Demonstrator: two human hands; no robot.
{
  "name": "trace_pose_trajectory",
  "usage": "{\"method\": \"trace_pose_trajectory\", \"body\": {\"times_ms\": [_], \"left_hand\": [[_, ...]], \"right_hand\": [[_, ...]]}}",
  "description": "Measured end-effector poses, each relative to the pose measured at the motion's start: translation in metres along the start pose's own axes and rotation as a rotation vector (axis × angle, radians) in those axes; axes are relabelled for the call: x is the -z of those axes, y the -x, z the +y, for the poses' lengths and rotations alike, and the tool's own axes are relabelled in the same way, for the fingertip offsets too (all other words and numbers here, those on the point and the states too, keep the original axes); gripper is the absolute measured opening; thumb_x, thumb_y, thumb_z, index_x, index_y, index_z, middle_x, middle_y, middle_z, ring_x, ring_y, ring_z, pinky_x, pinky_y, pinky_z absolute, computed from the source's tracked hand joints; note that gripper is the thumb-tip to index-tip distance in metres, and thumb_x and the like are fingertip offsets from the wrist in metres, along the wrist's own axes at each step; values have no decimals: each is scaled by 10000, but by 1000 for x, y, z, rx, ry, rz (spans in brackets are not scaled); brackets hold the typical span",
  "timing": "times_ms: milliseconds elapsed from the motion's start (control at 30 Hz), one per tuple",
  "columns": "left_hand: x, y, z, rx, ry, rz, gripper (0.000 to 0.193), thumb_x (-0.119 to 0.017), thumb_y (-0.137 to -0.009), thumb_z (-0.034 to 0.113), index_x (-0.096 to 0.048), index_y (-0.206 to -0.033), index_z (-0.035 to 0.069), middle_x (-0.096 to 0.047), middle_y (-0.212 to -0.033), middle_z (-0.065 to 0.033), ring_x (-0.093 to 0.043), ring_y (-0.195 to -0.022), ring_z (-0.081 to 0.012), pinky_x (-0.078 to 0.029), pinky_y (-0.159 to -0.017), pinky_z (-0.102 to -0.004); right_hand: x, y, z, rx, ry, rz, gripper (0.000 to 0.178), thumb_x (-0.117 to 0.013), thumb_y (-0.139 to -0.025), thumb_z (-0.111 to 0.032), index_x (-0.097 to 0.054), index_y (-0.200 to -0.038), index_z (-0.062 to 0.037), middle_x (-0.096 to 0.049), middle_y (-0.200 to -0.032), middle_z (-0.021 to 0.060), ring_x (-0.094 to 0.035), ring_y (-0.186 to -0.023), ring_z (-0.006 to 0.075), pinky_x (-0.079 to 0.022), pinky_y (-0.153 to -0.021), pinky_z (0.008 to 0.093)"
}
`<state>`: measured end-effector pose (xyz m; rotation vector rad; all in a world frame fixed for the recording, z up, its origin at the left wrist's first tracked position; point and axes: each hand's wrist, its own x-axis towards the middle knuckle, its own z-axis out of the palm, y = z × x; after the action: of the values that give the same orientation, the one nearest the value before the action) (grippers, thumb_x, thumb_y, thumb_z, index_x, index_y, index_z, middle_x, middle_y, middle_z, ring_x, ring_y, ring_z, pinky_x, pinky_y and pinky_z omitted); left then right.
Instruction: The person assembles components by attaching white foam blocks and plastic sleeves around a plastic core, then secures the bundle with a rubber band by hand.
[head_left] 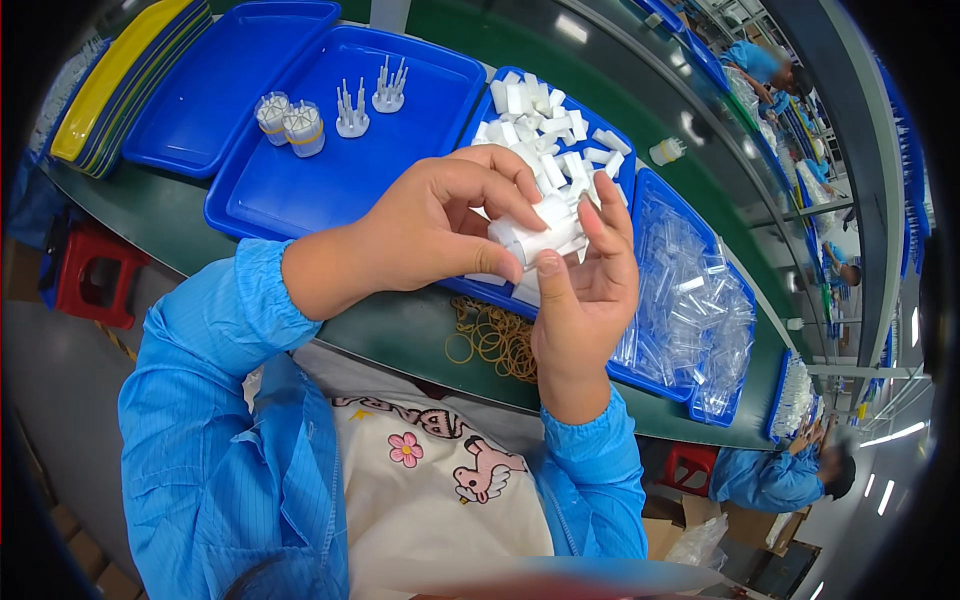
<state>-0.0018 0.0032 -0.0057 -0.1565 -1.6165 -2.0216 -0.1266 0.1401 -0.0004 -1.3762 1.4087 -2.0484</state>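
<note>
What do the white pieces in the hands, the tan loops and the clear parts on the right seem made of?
White pieces: perhaps plastic or foam; smooth, matte, evenly white.
Tan loops: likely rubber; thin, curling, tangled like rubber bands.
Clear parts: probably plastic, possibly glass; glossy, see-through, with bright glints.

Looks like smooth plastic with a soft, low sheen on the held white pieces; appears chalkier and matt on the loose white blocks; shows as smooth, faintly glossy moulded plastic on the large blue tray and as shinier plastic on the yellow tray; is clear, hard-looking and glossy, with bright glints, on the transparent tubes; seems thin and rubbery on the tan bands; reads as smooth and dull on the green tabletop; is light woven cloth, creased and slightly lustrous, on the blue sleeves; is soft, matt fabric on the pale shirt; looks like smooth plastic on the red stool.
</note>
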Motion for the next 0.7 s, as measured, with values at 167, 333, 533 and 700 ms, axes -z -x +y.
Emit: {"method": "trace_pose_trajectory", "body": {"times_ms": [167, 333, 533, 700], "left_hand": [[4, -1, 2, 10, 162, 89, 462, -773, -772, 21, -601, -1201, 21, -544, -1225, -105, -560, -1130, -213, -468, -995, -360], [-1, 0, 6, 40, 170, 84, 521, -728, -804, 1, -534, -1287, 31, -561, -1276, -135, -546, -1194, -238, -445, -1039, -391], [0, -2, 10, 115, 249, 72, 569, -708, -823, 2, -482, -1344, 42, -547, -1317, -154, -524, -1245, -274, -454, -1041, -410], [0, -6, 4, 135, 323, -20, 577, -678, -842, 8, -467, -1373, 88, -509, -1378, -154, -449, -1332, -328, -452, -1052, -433]], "right_hand": [[-2, -5, -4, 40, -67, 16, 350, -668, -831, 55, -544, -1156, 12, -394, -1404, 228, -505, -1231, 300, -447, -1024, 409], [7, -4, -5, 154, 106, 13, 316, -675, -829, 57, -545, -1114, 10, -459, -1316, 213, -557, -1140, 248, -482, -970, 375], [13, -8, -4, 321, 148, -2, 336, -750, -777, 31, -560, -1050, -12, -497, -1267, 199, -567, -1042, 217, -488, -882, 339], [19, -10, -9, 434, 347, -72, 325, -804, -698, -5, -615, -961, -29, -573, -1134, 180, -603, -926, 241, -503, -799, 324]]}}
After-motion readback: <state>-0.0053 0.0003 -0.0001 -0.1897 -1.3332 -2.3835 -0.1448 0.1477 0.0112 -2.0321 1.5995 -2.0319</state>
